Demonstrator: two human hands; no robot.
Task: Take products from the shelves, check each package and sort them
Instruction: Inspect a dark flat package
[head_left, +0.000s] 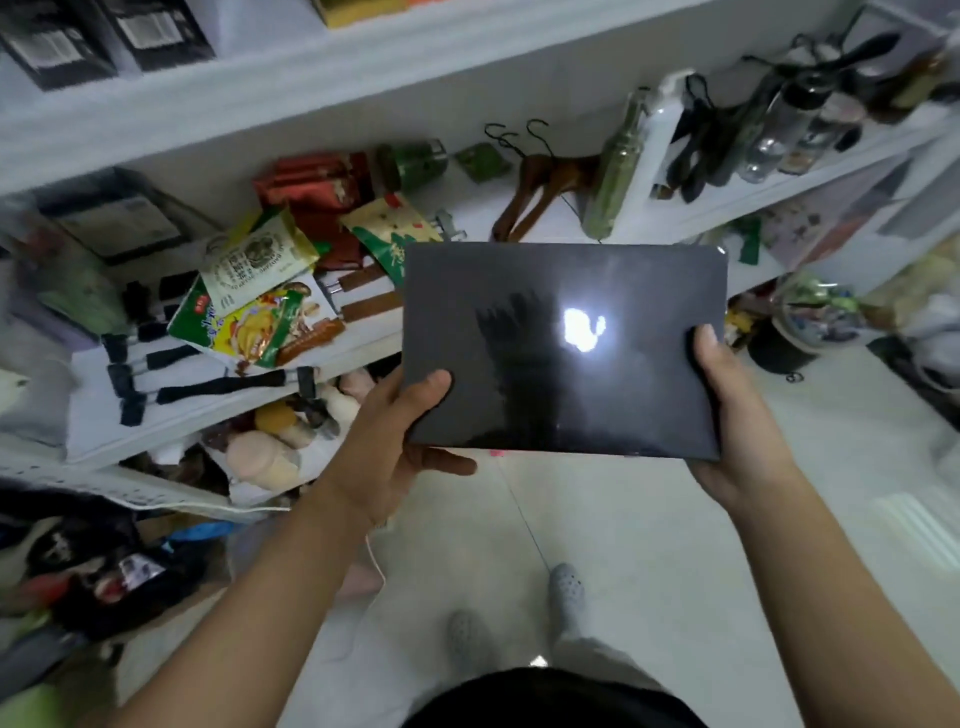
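While checking its glossy top, holds the black box (561, 348) level and face-up between both hands, off the shelf (218, 413). Pinches the near corner with the left hand (389, 447), thumb above, fingers below. Clamps the opposite edge with the right hand (727, 415) likewise, probably for a steady look. Leaves snack packets (249, 301) beyond the left hand.

Both hands hold flat black glossy box (563, 348) face-up over pale floor (675, 545). Left hand (400, 441) grips lower-left corner, thumb on top. Right hand (727, 415) grips right edge. Light glare on box face. White shelf (218, 410) behind, cluttered with snack packets (254, 306).
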